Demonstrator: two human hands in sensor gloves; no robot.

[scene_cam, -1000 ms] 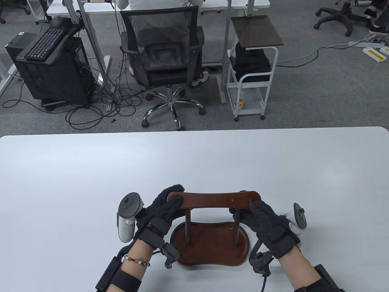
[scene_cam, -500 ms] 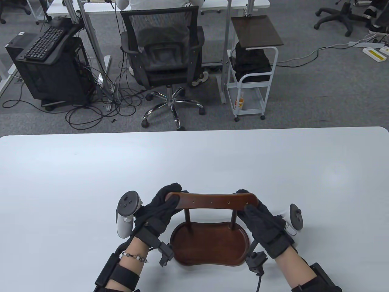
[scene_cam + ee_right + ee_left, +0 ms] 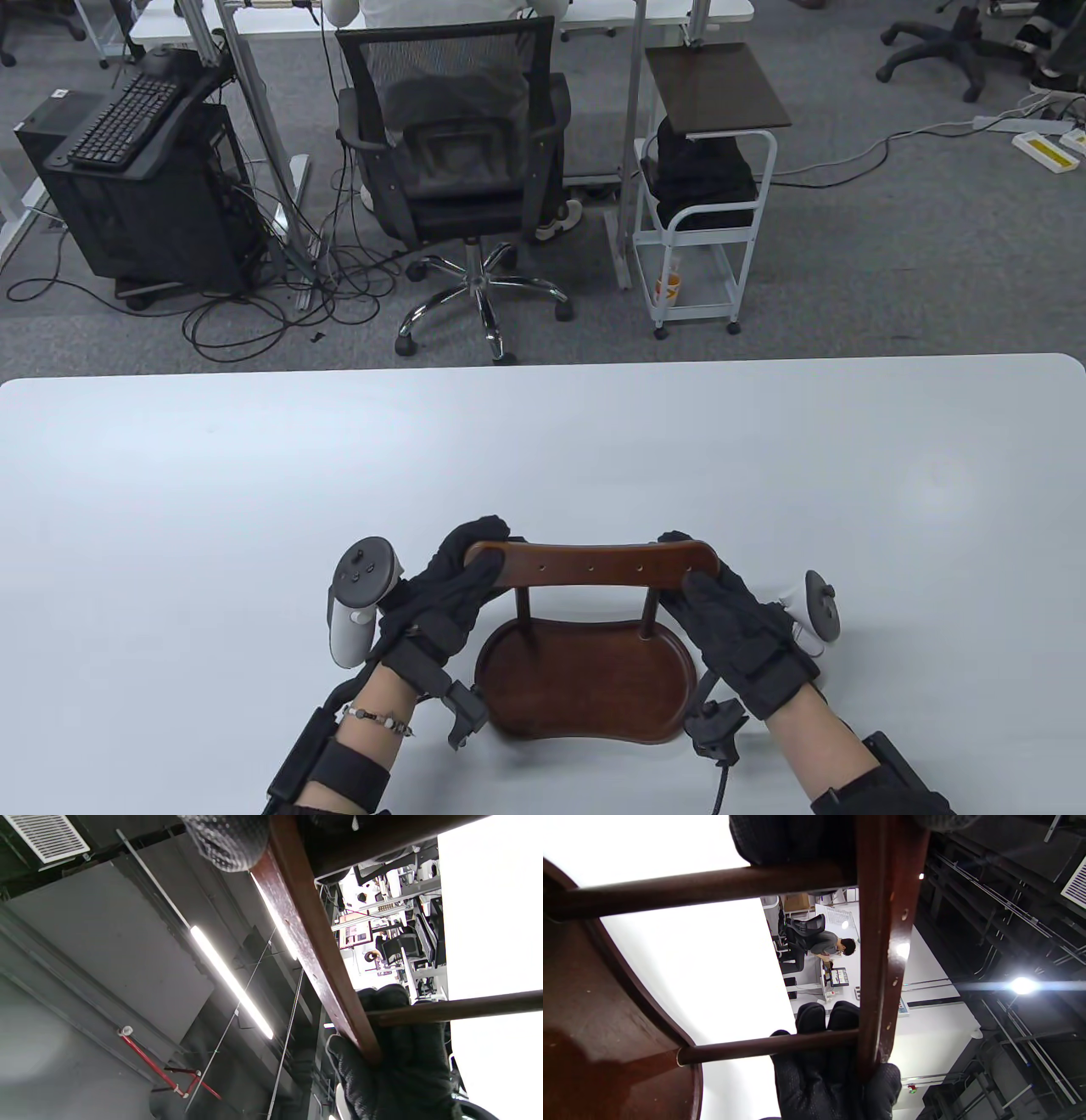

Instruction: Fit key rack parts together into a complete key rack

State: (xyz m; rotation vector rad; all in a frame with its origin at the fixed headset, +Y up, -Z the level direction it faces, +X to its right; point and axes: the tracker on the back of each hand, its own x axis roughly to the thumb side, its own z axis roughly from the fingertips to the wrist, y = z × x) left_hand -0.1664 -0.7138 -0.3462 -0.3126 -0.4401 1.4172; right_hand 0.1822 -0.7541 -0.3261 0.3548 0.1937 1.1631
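The white, round-cornered worktop (image 3: 254,475) stretches bare to the far edge and out to both sides of the work; the action sits close to its near edge, a little right of the middle. Beyond the far edge stands a black mesh office chair (image 3: 454,144).

The dark brown wooden key rack is made of a kidney-shaped base tray (image 3: 585,683) lying flat on the worktop, two thin dark posts (image 3: 523,604) rising from it, and a long, slightly curved wooden crossbar (image 3: 594,563) carried across their tops. Small holes run in a row along the crossbar. In the left wrist view the posts meet the underside of the bar, though whether they are fully seated is hard to judge from there.

The left hand (image 3: 450,590), in a black glove, grips the crossbar's left end, fingers curled over its far edge and thumb on the near side. The right hand (image 3: 730,615) grips the right end the same way. The base tray lies between the two wrists, just nearer than the hands, and the crossbar spans the gap from one hand to the other.
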